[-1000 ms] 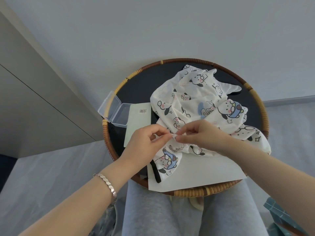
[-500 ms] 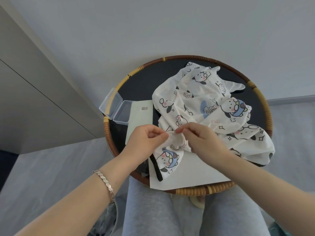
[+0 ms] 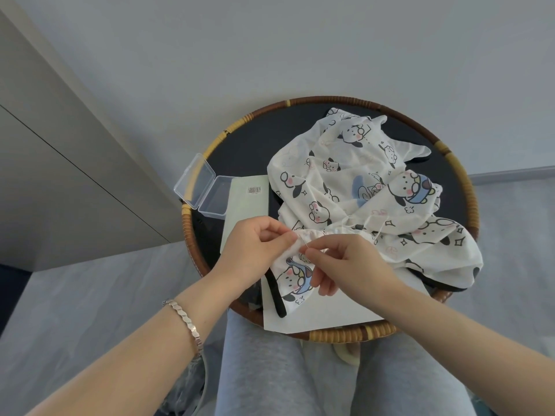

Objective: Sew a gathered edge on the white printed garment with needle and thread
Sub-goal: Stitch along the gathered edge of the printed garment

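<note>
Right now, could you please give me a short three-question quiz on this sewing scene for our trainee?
1. True or false: the clear plastic box on the tray is closed.
2. Which wrist wears the bracelet? A left, B right.
3. Fill in: the left hand pinches the gathered edge of the garment while the right hand pinches the ___.
Key: 1 false; 2 A; 3 needle.

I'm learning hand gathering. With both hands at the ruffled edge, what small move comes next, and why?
Probably pull the needle through with the right hand to take up slack. The left hand pinches the gathered edge of the garment, the right pinches the needle beside it, and loose thread trails along the gathers.
</note>
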The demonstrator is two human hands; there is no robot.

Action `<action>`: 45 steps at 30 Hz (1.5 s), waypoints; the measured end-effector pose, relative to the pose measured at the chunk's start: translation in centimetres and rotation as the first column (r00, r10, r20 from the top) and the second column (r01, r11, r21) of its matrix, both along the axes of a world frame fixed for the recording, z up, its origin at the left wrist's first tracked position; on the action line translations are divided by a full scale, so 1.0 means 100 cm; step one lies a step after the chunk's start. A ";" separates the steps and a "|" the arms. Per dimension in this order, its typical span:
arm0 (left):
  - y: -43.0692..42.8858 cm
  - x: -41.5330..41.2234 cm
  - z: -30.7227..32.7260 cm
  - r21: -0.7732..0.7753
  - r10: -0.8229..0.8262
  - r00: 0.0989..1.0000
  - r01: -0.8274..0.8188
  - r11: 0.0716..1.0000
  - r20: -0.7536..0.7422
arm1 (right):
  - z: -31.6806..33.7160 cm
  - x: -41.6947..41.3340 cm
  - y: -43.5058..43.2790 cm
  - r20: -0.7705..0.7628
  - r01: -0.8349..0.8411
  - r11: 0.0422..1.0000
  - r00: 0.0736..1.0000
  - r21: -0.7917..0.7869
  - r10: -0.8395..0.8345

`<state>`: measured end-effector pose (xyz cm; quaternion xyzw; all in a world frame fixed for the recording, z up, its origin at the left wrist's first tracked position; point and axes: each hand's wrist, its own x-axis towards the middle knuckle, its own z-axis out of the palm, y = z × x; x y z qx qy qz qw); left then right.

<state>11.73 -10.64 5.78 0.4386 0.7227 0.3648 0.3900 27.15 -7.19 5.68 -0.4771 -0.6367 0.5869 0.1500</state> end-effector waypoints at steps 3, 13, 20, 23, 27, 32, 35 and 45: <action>-0.001 0.000 0.001 0.011 -0.007 1.000 0.007 1.000 0.002 | 0.001 -0.001 0.001 0.004 -0.005 1.000 1.000 -0.011 0.005; -0.005 0.005 0.002 0.074 -0.055 0.994 0.062 0.995 -0.099 | 0.003 -0.003 0.002 0.031 0.002 0.999 1.000 -0.036 -0.001; -0.013 0.010 0.003 0.165 -0.146 0.937 0.206 0.964 -0.319 | 0.008 -0.006 0.004 -0.012 0.027 0.997 1.000 -0.070 -0.028; -0.013 0.008 0.004 0.183 -0.157 0.931 0.226 0.957 -0.328 | 0.010 -0.006 0.004 -0.081 0.076 0.986 0.993 -0.149 -0.089; -0.014 0.013 0.004 0.192 -0.094 0.950 0.156 0.969 -0.297 | 0.012 -0.004 0.005 -0.139 0.078 0.958 0.983 -0.277 -0.121; -0.013 0.014 0.003 0.261 -0.058 0.937 0.155 0.953 -0.345 | 0.014 0.001 0.004 -0.135 0.098 0.951 0.980 -0.294 -0.143; -0.012 0.016 0.003 0.291 -0.092 0.926 0.208 0.934 -0.367 | 0.016 0.001 0.004 -0.190 0.161 0.946 0.957 -0.281 -0.220; -0.008 0.008 -0.004 0.295 -0.279 0.853 0.431 0.853 -0.442 | 0.020 0.006 0.026 -0.137 -0.002 0.926 0.989 -0.378 -0.054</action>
